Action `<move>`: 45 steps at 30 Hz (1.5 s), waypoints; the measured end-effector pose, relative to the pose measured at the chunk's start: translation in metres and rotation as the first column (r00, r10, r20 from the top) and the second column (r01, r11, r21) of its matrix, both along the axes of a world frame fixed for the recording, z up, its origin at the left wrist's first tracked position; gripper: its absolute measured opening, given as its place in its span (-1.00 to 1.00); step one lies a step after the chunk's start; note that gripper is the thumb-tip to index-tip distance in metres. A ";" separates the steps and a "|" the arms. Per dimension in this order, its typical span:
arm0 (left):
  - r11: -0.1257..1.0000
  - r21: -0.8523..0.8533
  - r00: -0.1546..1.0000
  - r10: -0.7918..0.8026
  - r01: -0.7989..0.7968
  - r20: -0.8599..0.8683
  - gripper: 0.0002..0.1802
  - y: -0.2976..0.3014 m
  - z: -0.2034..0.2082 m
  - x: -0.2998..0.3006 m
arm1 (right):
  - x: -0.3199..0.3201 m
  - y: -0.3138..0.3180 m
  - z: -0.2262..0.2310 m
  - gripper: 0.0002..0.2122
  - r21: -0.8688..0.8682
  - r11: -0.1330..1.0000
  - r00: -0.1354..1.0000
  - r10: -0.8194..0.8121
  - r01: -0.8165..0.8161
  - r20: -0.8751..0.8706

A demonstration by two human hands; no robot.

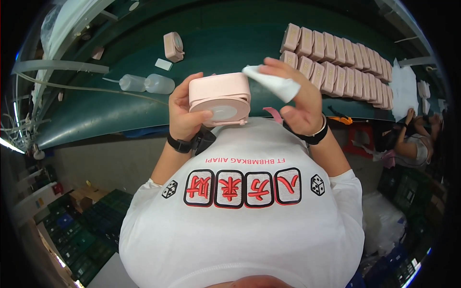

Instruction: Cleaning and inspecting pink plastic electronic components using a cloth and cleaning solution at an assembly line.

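Observation:
My left hand (184, 109) grips a pale pink plastic case (218, 89) with rounded corners, held up over the near edge of the bench. Its thumb presses beside a round whitish disc (224, 112) on the side facing me. To the right of the case, my right hand (307, 103) holds a folded white wiping cloth (279, 87) against its fingers, with the thumb apart below. The cloth's tip comes close to the case's upper right corner; I cannot tell whether they touch.
Two rows of several similar pink cases (331, 48) stand on the green bench (225, 45) at right. Another pink case (173, 47), a small white block (163, 64) and two translucent bottles (146, 83) are at left. Far right, another person's arm (407, 120) rests near white sheeting (404, 89).

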State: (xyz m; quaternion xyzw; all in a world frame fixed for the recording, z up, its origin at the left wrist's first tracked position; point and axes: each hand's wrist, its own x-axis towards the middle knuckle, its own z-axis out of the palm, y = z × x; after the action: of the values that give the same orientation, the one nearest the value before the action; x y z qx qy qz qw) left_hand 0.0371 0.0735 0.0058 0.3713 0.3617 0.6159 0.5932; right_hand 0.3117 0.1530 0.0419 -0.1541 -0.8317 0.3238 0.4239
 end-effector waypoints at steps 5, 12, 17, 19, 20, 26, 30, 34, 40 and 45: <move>0.998 -0.016 0.996 -0.058 0.059 0.063 -0.12 -0.006 -0.007 -0.004 | -0.041 -0.002 0.005 -0.57 0.129 0.980 0.982 0.132 -0.150 0.135; 0.978 -0.201 0.809 0.080 0.048 0.582 -0.30 0.012 -0.010 -0.009 | -0.018 0.001 -0.025 -0.60 -0.215 0.976 0.998 0.007 -0.022 -0.070; 0.939 -0.150 0.636 -0.088 0.310 0.767 -0.37 0.021 -0.036 -0.016 | -0.021 0.004 -0.022 -0.62 -0.610 0.792 0.941 -0.205 -0.001 -0.268; 0.922 -0.157 0.629 -0.110 0.353 0.769 -0.37 0.025 -0.037 -0.010 | -0.027 0.014 -0.017 -0.53 -0.544 0.839 0.944 -0.167 -0.016 -0.284; 0.912 -0.182 0.647 -0.111 0.369 0.754 -0.35 0.023 -0.034 -0.006 | -0.031 0.017 -0.012 -0.53 -0.537 0.843 0.943 -0.170 -0.010 -0.285; 0.890 -0.095 0.709 -0.286 0.446 0.645 -0.24 0.023 -0.035 0.014 | -0.059 0.011 -0.003 -0.43 -0.228 0.960 0.975 0.122 -0.164 -0.187; 0.953 -0.153 0.796 -0.125 0.263 0.593 -0.31 0.027 -0.034 0.032 | -0.044 0.022 0.004 -0.42 -0.048 0.983 0.964 0.163 -0.177 -0.211; 0.939 -0.187 0.780 -0.116 0.287 0.615 -0.39 0.044 -0.048 0.036 | -0.036 0.007 0.017 -0.48 0.086 0.987 0.979 0.145 -0.134 -0.143; 0.877 -0.217 0.637 -0.123 0.428 0.761 -0.49 0.060 -0.015 0.057 | -0.028 0.003 0.032 -0.55 0.122 0.991 0.996 0.068 -0.060 -0.063; 0.818 -0.243 0.555 -0.108 0.521 0.825 -0.53 0.068 -0.004 0.073 | -0.016 0.003 0.045 -0.54 0.185 0.982 0.998 -0.054 0.045 0.044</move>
State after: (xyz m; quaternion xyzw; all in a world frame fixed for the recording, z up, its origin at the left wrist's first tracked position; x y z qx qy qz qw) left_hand 0.1106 0.1418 0.0014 -0.0261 0.1273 0.4882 0.8630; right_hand 0.2960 0.1560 0.0869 -0.1427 -0.8640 0.2310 0.4240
